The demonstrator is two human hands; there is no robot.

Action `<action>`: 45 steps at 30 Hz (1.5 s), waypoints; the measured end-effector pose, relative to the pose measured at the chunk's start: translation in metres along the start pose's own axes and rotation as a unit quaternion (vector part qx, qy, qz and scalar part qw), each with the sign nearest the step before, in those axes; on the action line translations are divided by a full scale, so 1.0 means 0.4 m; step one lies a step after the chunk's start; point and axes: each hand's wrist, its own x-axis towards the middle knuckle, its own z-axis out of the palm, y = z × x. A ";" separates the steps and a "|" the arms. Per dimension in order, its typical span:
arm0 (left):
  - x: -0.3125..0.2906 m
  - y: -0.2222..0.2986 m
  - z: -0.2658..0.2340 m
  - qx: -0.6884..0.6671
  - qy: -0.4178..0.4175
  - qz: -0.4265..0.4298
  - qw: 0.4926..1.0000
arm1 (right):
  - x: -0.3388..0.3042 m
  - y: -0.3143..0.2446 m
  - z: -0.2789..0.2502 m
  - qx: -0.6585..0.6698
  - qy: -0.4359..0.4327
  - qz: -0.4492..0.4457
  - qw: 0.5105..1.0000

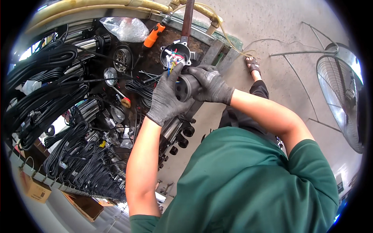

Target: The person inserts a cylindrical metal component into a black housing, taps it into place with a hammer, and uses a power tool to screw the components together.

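Both of my hands wear dark grey work gloves. Between them is a black round cap-like part [184,88] with holes in its face. My right hand [213,83] wraps round its right side. My left hand [167,97] holds it from the left, thumb along its lower edge, fingertips reaching up to the wires. Just beyond my fingers a round black metal housing [164,58] sits open on the bench, with a bundle of coloured wires [173,58] with white sleeves sticking out of it. Part of the cap is hidden by my fingers.
An orange power screwdriver [154,35] hangs beside a clear plastic bag [125,29]. On the bench's left lie several coiled black cables [50,58], metal cylinders [88,110] and a round brush [110,76]. A floor fan [342,97] stands at the right.
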 end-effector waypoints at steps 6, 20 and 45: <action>-0.040 0.022 -0.001 -0.432 0.041 -0.126 0.892 | -0.060 0.015 -0.032 0.255 0.006 -0.018 0.967; -0.065 0.051 -0.065 -0.453 -0.008 -0.174 0.874 | -0.003 -0.028 -0.236 0.272 -0.127 0.010 0.954; -0.057 0.112 -0.077 -0.413 0.028 -0.199 0.888 | -0.005 -0.007 -0.283 0.446 -0.278 0.160 0.836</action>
